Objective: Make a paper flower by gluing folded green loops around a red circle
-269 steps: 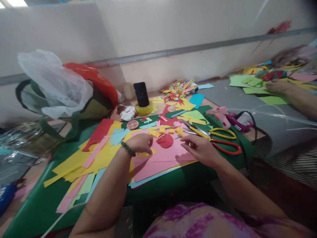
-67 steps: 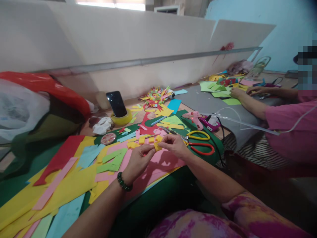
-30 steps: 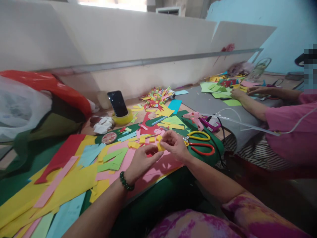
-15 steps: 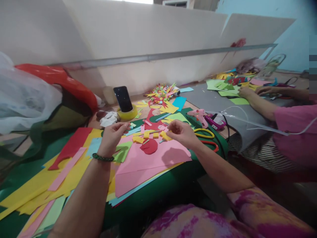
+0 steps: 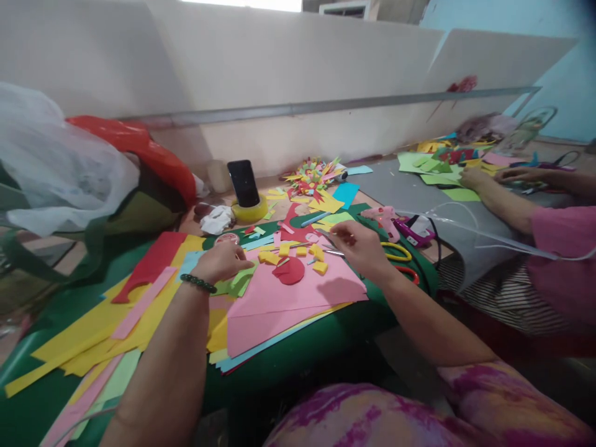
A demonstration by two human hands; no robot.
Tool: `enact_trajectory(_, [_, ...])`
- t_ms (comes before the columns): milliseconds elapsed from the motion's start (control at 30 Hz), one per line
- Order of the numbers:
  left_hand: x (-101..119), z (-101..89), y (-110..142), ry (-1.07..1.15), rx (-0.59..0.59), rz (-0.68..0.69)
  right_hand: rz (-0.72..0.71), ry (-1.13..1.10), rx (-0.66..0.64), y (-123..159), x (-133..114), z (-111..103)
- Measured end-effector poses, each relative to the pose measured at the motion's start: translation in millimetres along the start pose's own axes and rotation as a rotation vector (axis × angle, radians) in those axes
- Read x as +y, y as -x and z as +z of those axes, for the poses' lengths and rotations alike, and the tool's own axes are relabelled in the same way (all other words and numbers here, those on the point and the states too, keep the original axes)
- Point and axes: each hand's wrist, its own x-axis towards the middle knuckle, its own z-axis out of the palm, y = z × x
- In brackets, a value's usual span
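So, red paper disc (image 5: 292, 272) lies flat on the pink sheets (image 5: 261, 320), between the two hands, touched by neither. Small green strip on its left part. Yellow paper pieces (image 5: 301, 251) sit along its far side, a separate yellow square (image 5: 320, 268) just off its right edge.

Left hand (image 5: 221, 262), green bead bracelet on the wrist, is over the green paper scraps (image 5: 241, 280), just beside the round tin (image 5: 227, 238). Fingers loosely bent; can't tell if they pinch anything.

Right hand (image 5: 357, 245) is raised near the scissors (image 5: 395, 244), partly blocking them from view. Fingers curled inward; can't tell if anything's in them.

Behind: phone (image 5: 243, 184) leaning upright at the yellow tape roll (image 5: 250, 211), multicoloured paper burst (image 5: 311, 176) near the wall. Pink glue gun (image 5: 385, 218) on the right of the green-covered worktop (image 5: 298, 360). Co-worker's hands (image 5: 479, 180) at light green paper, well apart.
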Motion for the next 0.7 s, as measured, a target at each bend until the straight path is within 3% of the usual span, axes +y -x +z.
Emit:
enact_trajectory(67, [1.6,-0.4,3.0,-0.049,-0.054,0.013,-0.037,-0.037,0.132,12.2,-8.7,-6.8])
enact_trajectory(133, [2.3,0.2,4.8,-0.105,-0.073,0.029,-0.053,-0.041,0.178,27.5,-14.4,-6.9])
enact_trajectory(300, [1.4,1.9,5.5,-0.138,-0.138,0.014,-0.004,-0.197,-0.011,58.5,-7.9,18.9])
enact_trajectory(500, [4.0,2.7,4.1,-0.114,-0.130,-0.019,0.285,-0.467,-0.030,61.9,4.6,36.9])
enact_trajectory(700, [-3.0,3.1,0.7,-0.166,-0.090,-0.030,0.484,-0.720,0.159,54.0,11.6,29.2])
